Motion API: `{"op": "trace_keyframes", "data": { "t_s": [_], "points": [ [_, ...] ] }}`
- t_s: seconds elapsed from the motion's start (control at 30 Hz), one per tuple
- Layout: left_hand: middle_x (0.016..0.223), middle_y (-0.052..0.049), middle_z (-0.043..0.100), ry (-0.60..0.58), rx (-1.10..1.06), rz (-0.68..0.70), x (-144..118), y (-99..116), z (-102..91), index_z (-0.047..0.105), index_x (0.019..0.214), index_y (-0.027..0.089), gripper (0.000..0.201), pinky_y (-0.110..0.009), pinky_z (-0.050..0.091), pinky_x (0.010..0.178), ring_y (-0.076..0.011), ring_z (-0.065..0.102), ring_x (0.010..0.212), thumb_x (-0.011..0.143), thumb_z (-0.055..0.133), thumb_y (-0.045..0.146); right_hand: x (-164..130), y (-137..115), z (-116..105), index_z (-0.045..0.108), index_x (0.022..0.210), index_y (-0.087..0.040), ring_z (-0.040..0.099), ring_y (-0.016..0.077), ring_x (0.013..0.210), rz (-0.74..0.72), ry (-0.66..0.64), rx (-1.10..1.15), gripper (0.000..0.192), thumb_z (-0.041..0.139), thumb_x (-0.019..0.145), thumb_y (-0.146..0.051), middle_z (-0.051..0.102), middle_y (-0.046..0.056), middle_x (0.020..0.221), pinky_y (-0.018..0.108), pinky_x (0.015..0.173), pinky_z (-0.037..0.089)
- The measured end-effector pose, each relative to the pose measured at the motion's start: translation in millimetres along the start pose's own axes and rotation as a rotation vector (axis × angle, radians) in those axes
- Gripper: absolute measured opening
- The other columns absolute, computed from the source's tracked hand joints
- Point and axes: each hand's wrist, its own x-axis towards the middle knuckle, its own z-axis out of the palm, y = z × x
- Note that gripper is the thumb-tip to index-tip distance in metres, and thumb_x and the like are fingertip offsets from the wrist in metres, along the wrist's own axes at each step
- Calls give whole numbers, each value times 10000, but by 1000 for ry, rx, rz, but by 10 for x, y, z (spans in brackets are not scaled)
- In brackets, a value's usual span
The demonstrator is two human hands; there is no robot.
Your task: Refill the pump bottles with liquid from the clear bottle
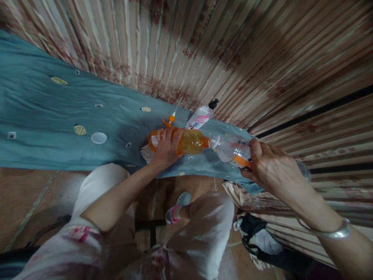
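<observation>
The person's left hand (166, 144) grips an orange bottle (186, 141) tipped on its side over the teal cloth (43, 116), its mouth meeting the mouth of a clear bottle (231, 149) held level by the right hand (269, 167), which wears a silver bangle (335, 232) at the wrist. Behind the orange bottle lie an orange-tipped syringe (171, 118) and a small pink-labelled bottle with a black cap (202, 115). A white lid (99, 137) sits well apart to the left. Striped curtain (233, 46) hangs behind.
</observation>
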Motion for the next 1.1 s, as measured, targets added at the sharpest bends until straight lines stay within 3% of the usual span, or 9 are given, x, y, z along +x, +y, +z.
{"op": "trace_keyframes", "data": {
  "t_s": [1.1],
  "points": [
    [1370, -173, 558, -26, -24, -25, 2, -1, 6, 369, 1428, 194, 792, -526, 360, 1073, -362, 528, 1261, 731, 735, 282, 1, 11, 11, 531, 1022, -85, 607, 275, 751, 1, -14, 10, 446, 725, 797, -418, 613, 123, 827, 331, 675, 422]
  ]
}}
